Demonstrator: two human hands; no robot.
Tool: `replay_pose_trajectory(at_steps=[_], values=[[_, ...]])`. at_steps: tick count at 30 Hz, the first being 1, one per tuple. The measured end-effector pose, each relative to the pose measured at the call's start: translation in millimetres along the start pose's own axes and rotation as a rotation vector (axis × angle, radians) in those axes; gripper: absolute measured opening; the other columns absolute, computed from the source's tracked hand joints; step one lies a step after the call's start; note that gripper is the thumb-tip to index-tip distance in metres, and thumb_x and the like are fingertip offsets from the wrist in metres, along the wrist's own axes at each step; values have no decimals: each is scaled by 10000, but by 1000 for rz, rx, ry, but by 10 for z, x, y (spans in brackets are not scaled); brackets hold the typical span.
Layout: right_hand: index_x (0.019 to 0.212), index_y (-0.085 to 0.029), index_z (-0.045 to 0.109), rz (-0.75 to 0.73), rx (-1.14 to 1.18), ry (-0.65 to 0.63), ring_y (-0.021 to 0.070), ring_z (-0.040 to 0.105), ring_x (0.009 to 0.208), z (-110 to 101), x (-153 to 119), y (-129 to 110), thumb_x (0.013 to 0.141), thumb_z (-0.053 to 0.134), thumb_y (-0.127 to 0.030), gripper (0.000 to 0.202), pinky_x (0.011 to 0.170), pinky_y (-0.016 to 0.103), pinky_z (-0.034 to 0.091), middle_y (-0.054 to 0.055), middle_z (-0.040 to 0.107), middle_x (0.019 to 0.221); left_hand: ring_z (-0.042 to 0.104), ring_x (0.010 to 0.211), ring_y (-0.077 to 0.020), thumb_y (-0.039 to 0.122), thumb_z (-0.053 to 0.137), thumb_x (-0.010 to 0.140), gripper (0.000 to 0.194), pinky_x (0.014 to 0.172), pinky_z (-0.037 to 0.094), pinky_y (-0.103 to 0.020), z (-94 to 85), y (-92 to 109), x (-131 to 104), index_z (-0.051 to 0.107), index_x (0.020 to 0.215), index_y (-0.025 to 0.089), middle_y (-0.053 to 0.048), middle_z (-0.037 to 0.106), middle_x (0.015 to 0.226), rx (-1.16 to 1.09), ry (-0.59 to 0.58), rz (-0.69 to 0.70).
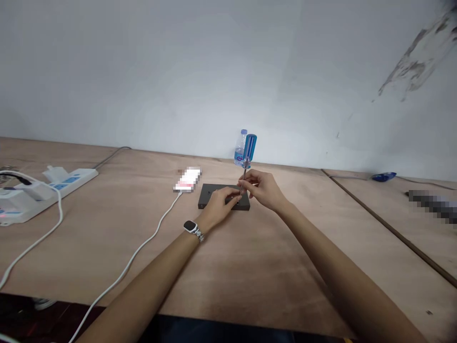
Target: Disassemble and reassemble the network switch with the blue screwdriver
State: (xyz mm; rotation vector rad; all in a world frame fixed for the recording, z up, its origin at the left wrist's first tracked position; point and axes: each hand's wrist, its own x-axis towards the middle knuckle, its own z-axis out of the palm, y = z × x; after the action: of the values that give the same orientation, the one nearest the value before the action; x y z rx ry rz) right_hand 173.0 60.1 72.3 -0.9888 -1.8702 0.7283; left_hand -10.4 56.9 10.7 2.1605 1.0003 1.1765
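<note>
A screwdriver (pixel 250 146) with a blue, see-through handle stands nearly upright, tip down, leaning slightly to the right at the top. My right hand (pixel 263 189) pinches its metal shaft below the handle. Beneath both hands lies a flat dark box (pixel 206 196) with small holes in its top. My left hand (pixel 220 204) rests over the box, thumb and fingertips drawn together close to the screwdriver's tip. Whatever those fingertips hold is too small to make out. The tip itself is largely hidden by the fingers.
Behind the screwdriver stands a water bottle (pixel 239 151) near the wall. A phone (pixel 188 179) with a white cable (pixel 157 229) lies left of the box. Farther left is a white power strip (pixel 80 178). A blue object (pixel 383 176) and a blurred dark item (pixel 430 205) lie right.
</note>
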Motion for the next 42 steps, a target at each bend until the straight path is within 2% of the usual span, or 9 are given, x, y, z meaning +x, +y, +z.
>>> replay_pose_trajectory(at_steps=[7, 12, 18, 24, 27, 31, 35, 39, 42], values=[[741, -236, 506, -25, -21, 108, 206, 684, 596, 59, -9, 74, 859, 704, -514, 362, 519, 321, 547, 11, 649, 653, 610, 1207, -255, 268, 443, 1021, 346, 1075, 475, -415, -99, -111, -219, 686, 1257, 198, -110, 653, 1304, 313, -201, 136], [715, -249, 460, -33, -39, 162, 218, 683, 570, 96, -10, 86, 857, 697, -549, 408, 549, 345, 554, -2, 616, 601, 587, 1251, -264, 281, 406, 1036, 368, 1084, 477, -429, -97, -94, -255, 678, 1276, 215, -111, 631, 1348, 432, -236, 197], [758, -238, 475, -28, 61, 267, 213, 693, 580, 35, -33, -8, 850, 710, -558, 408, 554, 341, 571, 18, 662, 643, 595, 1233, -277, 287, 379, 1045, 391, 1066, 487, -447, -89, -84, -257, 658, 1306, 202, -126, 624, 1361, 496, -255, 214], [841, -201, 549, 114, 224, 345, 206, 718, 635, -36, -382, 129, 820, 726, -587, 425, 503, 292, 574, 60, 717, 737, 557, 1291, -270, 346, 508, 995, 394, 1116, 448, -433, -194, -127, -196, 624, 1347, 209, -117, 587, 1402, 396, -242, 121], [892, -183, 581, 205, 327, 369, 212, 732, 678, -36, -609, 263, 798, 735, -604, 457, 486, 281, 568, 104, 748, 863, 508, 1340, -319, 463, 687, 867, 607, 1145, 402, -475, -263, -174, -38, 563, 1419, 240, -129, 505, 1488, 413, -243, 92], [899, -194, 562, 327, 446, 388, 221, 738, 688, -1, -771, 381, 779, 758, -585, 453, 472, 278, 560, 115, 761, 911, 391, 1435, -391, 597, 785, 702, 864, 1167, 338, -522, -275, -286, 228, 518, 1468, 299, -131, 397, 1582, 456, -370, 18], [873, -203, 547, 406, 529, 372, 226, 726, 653, 70, -796, 437, 753, 786, -562, 448, 432, 277, 536, 106, 760, 879, 432, 1392, -396, 666, 721, 726, 839, 1146, 316, -539, -215, -281, 351, 530, 1461, 310, -151, 473, 1508, 536, -432, -36], [874, -201, 561, 420, 558, 360, 231, 728, 668, 114, -800, 462, 753, 798, -533, 426, 422, 266, 532, 102, 757, 855, 494, 1282, -455, 817, 551, 759, 891, 1041, 365, -598, -138, -95, 257, 535, 1456, 262, -214, 550, 1379, 708, -309, -158], [873, -198, 575, 421, 567, 365, 217, 721, 661, 109, -806, 470, 753, 802, -526, 416, 421, 261, 538, 104, 759, 876, 555, 1189, -469, 852, 452, 780, 952, 935, 448, -536, -102, 78, 121, 526, 1450, 180, -257, 553, 1342, 783, -272, -283]])
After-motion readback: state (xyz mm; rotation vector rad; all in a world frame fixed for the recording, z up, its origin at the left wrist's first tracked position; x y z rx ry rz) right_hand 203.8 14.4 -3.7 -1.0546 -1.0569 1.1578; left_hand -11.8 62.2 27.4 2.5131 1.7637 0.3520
